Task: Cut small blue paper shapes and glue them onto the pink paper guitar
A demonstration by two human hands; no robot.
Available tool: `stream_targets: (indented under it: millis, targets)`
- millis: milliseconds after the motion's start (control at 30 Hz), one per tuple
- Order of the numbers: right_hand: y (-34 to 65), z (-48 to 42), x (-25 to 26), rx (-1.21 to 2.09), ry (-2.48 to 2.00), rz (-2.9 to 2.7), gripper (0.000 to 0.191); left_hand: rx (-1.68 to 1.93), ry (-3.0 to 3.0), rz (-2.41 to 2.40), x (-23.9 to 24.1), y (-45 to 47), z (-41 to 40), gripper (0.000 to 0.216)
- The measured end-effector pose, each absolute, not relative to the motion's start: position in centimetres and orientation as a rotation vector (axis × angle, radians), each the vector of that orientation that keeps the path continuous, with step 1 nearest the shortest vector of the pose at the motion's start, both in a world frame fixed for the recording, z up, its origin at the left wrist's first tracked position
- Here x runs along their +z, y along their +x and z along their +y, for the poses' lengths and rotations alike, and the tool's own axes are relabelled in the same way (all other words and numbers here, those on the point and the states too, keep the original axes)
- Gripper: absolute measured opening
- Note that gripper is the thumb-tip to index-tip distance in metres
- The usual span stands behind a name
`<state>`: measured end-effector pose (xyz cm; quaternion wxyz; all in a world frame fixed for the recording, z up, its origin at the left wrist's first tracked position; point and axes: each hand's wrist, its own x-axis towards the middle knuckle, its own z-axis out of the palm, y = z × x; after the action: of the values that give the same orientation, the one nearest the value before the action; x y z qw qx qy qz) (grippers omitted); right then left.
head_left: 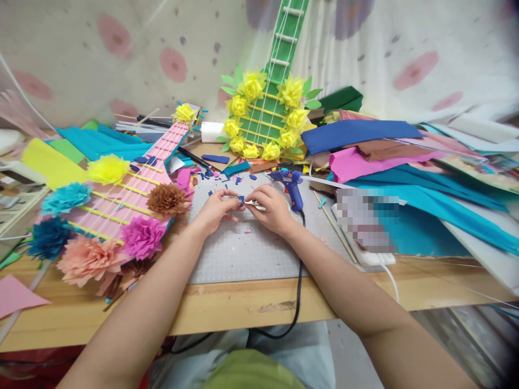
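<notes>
Both my hands meet over a grey cutting mat point(243, 254) on a wooden table. My left hand point(217, 209) pinches a small blue paper piece point(241, 200) between thumb and fingers. My right hand point(271, 208) is closed around a slim silvery tool point(253, 203), perhaps scissors or tweezers, whose tip touches the blue piece. Several blue paper scraps point(211, 190) lie scattered at the mat's far edge.
A blue glue gun point(290, 186) stands just right of my right hand, its black cord point(299, 281) running off the table's front edge. A pink paper guitar point(121, 205) with paper flowers lies left; a green one point(270, 116) stands behind. Coloured paper sheets point(389, 156) pile up right.
</notes>
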<state>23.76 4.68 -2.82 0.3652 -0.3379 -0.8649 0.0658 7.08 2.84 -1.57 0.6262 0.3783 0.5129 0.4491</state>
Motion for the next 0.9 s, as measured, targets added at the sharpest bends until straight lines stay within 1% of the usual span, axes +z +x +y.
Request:
stream_targets:
  millis: [200, 900]
  targets:
    - [23.70, 4.67, -2.88, 0.122, -0.849, -2.248, 0.012, 1.032, 0.878, 1.182, -1.58, 7.07, 2.81, 0.035]
    - [23.41, 4.52, -2.89, 0.303, -0.937, -2.128, 0.007, 1.135, 0.910, 1.149, -2.05, 7.44, 2.80, 0.041]
